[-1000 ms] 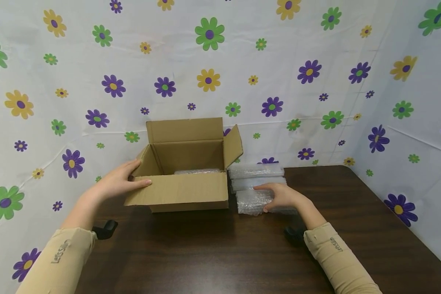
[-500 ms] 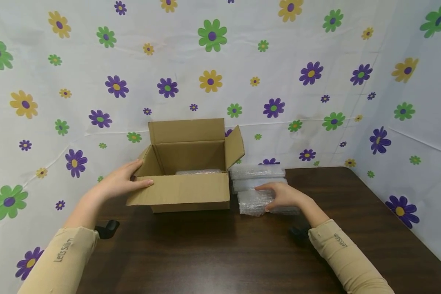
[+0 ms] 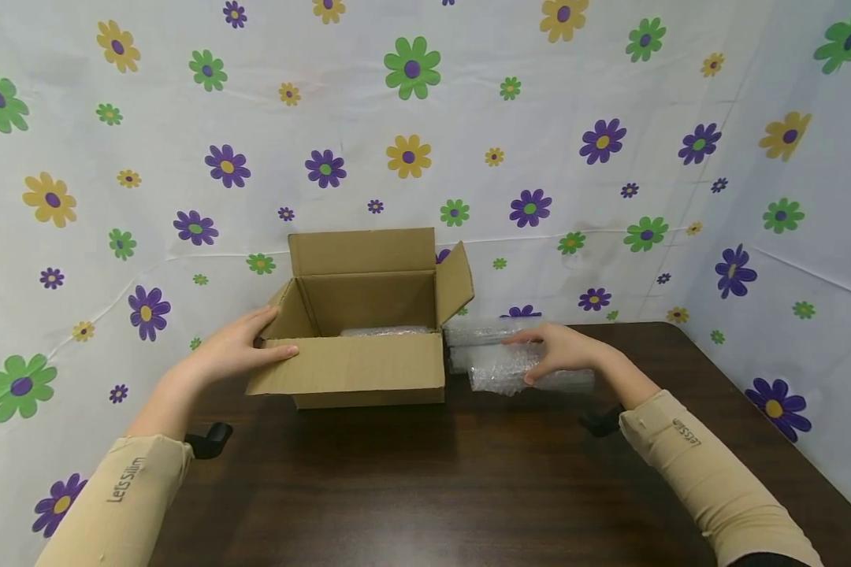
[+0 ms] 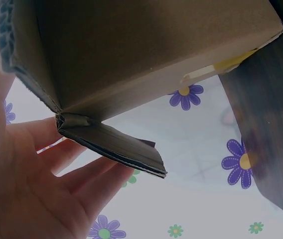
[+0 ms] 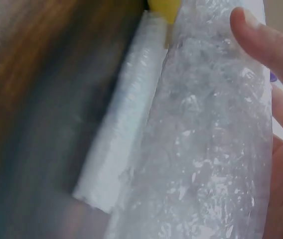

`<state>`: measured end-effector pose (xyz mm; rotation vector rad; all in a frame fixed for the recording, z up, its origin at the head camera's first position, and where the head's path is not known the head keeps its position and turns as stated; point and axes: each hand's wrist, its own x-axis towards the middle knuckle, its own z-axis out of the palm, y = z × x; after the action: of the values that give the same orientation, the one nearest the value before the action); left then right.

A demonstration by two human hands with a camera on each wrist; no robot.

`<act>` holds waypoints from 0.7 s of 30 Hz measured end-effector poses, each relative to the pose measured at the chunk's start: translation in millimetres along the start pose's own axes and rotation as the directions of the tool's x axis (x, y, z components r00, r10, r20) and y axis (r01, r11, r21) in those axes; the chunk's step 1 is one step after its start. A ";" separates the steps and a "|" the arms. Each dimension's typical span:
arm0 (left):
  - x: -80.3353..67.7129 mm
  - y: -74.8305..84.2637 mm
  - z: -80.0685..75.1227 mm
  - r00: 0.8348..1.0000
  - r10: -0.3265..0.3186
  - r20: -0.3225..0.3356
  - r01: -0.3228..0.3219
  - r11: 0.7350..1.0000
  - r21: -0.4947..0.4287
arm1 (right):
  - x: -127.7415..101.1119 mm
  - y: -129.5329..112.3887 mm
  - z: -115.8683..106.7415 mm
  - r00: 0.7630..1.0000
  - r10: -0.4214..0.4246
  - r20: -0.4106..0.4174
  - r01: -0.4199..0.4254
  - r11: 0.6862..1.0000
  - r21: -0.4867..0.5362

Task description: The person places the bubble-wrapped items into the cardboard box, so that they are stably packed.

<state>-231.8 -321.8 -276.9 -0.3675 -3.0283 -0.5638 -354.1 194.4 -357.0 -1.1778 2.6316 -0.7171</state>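
Note:
An open cardboard box (image 3: 358, 370) stands on the dark wooden table (image 3: 425, 488). My left hand (image 3: 237, 346) holds its left front corner, thumb laid on the front flap; the left wrist view shows the box's underside (image 4: 146, 50) and a side flap above my fingers (image 4: 47, 164). My right hand (image 3: 560, 352) grips a bubble-wrapped packet (image 3: 507, 370) lifted a little off the table, right of the box. The right wrist view shows that packet (image 5: 211, 149) against my fingertips (image 5: 266, 45). Another wrapped packet (image 3: 379, 331) lies inside the box.
Two more bubble-wrapped packets (image 3: 478, 335) lie on the table behind the held one, against the box's right side; one shows as a white strip (image 5: 126, 129). A flowered cloth (image 3: 425, 118) hangs behind and to the right. The table edge curves at the far right.
My right hand has lifted the front bubble-wrapped packet off the table and up toward the box. The left hand has stayed on the box corner.

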 end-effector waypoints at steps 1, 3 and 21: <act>0.0 0.1 -0.1 1.000 0.000 0.000 0.000 1.000 -0.002 | -0.3 -1.7 -4.2 1.000 0.004 0.004 -0.004 1.000 0.005; 0.1 0.2 -0.2 1.000 0.000 0.000 0.000 1.000 -0.006 | -1.2 -6.3 -12.5 1.000 0.015 0.008 -0.016 1.000 0.013; 2.3 -0.7 -0.7 1.000 0.010 0.004 -0.010 1.000 -0.015 | -3.0 -20.6 -78.7 0.999 -0.024 0.037 0.024 1.000 0.002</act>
<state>-234.2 -322.3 -276.3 -0.3840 -3.0263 -0.5855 -365.4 212.9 -278.5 -1.2121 2.5905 -0.6941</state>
